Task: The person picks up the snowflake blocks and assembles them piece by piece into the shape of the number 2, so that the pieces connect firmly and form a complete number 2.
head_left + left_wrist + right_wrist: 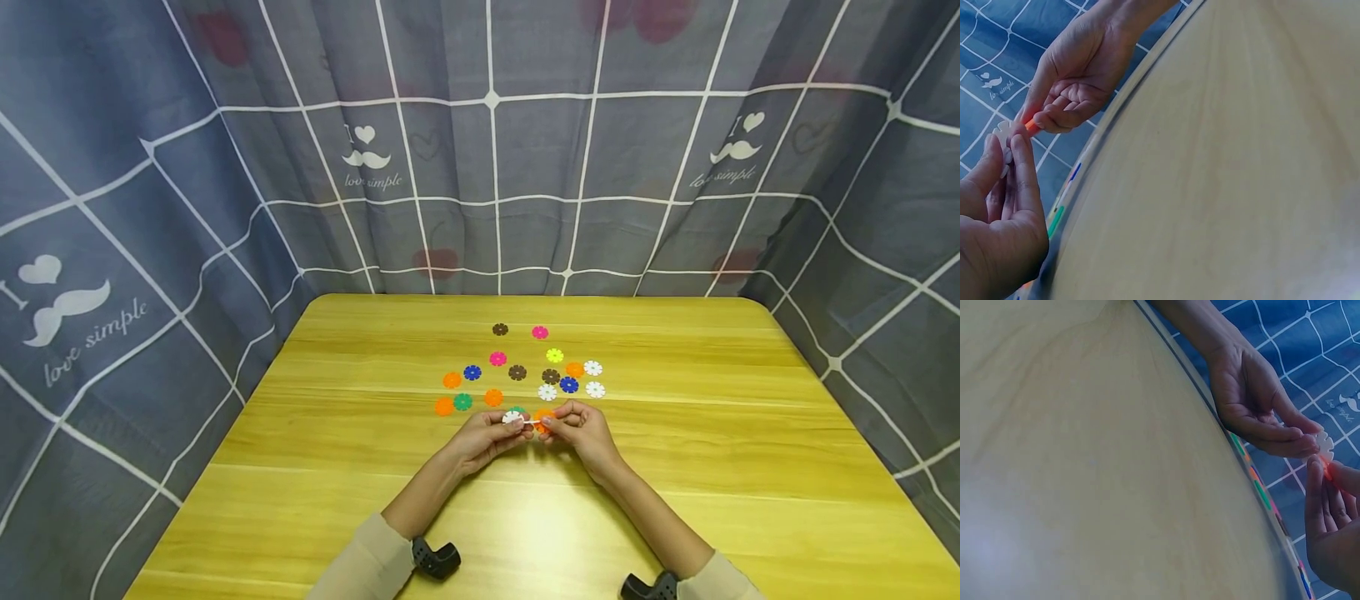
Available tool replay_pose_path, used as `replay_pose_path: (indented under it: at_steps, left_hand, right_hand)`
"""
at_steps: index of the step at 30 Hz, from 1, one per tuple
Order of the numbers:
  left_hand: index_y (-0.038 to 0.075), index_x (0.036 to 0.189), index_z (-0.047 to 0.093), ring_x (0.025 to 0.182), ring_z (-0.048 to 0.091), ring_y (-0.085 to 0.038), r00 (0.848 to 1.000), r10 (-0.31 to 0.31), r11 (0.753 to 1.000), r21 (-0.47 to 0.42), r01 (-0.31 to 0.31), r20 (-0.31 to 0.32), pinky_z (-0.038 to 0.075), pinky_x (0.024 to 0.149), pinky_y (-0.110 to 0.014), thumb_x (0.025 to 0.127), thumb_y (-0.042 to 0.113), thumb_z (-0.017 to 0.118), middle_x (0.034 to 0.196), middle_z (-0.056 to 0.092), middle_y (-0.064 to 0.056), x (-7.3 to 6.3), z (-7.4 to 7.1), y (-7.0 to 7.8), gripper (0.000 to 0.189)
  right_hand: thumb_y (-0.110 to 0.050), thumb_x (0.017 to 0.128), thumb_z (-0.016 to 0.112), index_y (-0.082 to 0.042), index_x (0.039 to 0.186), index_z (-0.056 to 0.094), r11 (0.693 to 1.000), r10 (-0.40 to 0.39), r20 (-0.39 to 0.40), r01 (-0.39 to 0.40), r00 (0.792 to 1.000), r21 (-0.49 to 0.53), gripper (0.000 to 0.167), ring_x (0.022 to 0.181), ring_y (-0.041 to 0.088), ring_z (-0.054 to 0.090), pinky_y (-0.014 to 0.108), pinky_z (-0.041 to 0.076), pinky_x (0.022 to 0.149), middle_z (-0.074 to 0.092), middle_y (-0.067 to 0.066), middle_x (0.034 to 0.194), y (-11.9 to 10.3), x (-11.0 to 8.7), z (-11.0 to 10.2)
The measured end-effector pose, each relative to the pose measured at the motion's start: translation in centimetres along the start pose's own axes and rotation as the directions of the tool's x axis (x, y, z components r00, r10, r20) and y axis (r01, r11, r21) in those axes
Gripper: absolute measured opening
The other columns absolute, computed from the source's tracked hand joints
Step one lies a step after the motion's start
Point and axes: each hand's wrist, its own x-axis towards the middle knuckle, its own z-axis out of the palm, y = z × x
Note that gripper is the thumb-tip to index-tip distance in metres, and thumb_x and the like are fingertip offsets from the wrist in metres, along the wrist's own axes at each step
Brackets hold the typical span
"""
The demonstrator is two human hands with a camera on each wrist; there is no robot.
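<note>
White notched disc (pixel 513 417) pinched between thumb and fingers of the left hand (pixel 483 439), its near rim lost under the thumb. Orange disc (pixel 540 415) likewise pinched by the right hand (pixel 587 433), largely masked by fingertips. Between them, a thin white sliver (pixel 530 422), edge-on, long axis running left to right; separate piece or not, can't tell. White disc's face turned upward, round, rim slotted. All held above the tabletop (pixel 300 475).

White notched disc (pixel 513 417), pinched in left fingers (pixel 1025 175), orange disc (pixel 542 415) just beside it, pinched in right fingers (pixel 1315 495)
</note>
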Motion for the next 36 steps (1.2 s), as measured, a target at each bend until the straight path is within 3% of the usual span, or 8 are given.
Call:
replay_pose_path:
  at_steps: [13,22,29,36]
  left_hand:
    - [-0.018,0.118,0.048,0.087,0.066,-0.019,1.0,0.014,1.0,0.023,-0.014,0.004,0.047,0.086,-0.03,0.091,-0.006,0.052,0.092,0.067,-0.014,0.2,0.0,-0.1,0.03]
    - [-0.015,0.117,0.05,0.09,0.065,-0.019,1.0,-0.008,0.999,0.034,0.008,0.008,0.048,0.086,-0.03,0.092,-0.002,0.052,0.093,0.066,-0.014,0.3,-0.4,0.0,0.028]
    - [-0.013,0.123,0.046,0.092,0.063,-0.018,1.0,0.011,1.0,0.028,-0.011,-0.003,0.046,0.09,-0.03,0.094,0.004,0.052,0.099,0.064,-0.012,0.6,0.0,0.0,0.034]
    - [-0.014,0.127,0.044,0.11,0.056,-0.028,0.999,0.025,1.0,0.01,-0.026,0.029,0.041,0.096,-0.034,0.095,0.007,0.05,0.118,0.056,-0.022,0.4,-0.1,0.0,0.038]
  right_hand:
    - [0.005,0.081,0.065,0.001,0.082,0.055,0.999,0.035,-0.063,-0.037,0.997,-0.034,0.011,0.059,0.018,0.064,0.03,0.055,0.063,0.067,0.009,0.072,0.7,0.2,-0.1]
    - [0.001,0.081,0.067,0.005,0.087,0.055,0.998,0.045,-0.057,-0.048,0.997,-0.052,0.014,0.061,0.019,0.064,0.031,0.055,0.065,0.067,0.009,0.073,0.8,0.2,-0.1]
    - [-0.009,0.085,0.067,0.011,0.099,0.054,0.995,-0.011,-0.119,0.0,0.993,-0.099,0.028,0.065,0.021,0.064,0.033,0.055,0.065,0.068,0.01,0.079,1.0,0.7,-0.3]
    - [-0.019,0.088,0.064,0.011,0.107,0.057,0.986,-0.082,-0.238,0.044,0.968,-0.163,0.036,0.071,0.022,0.064,0.032,0.054,0.065,0.068,0.015,0.087,0.8,1.5,-2.1]
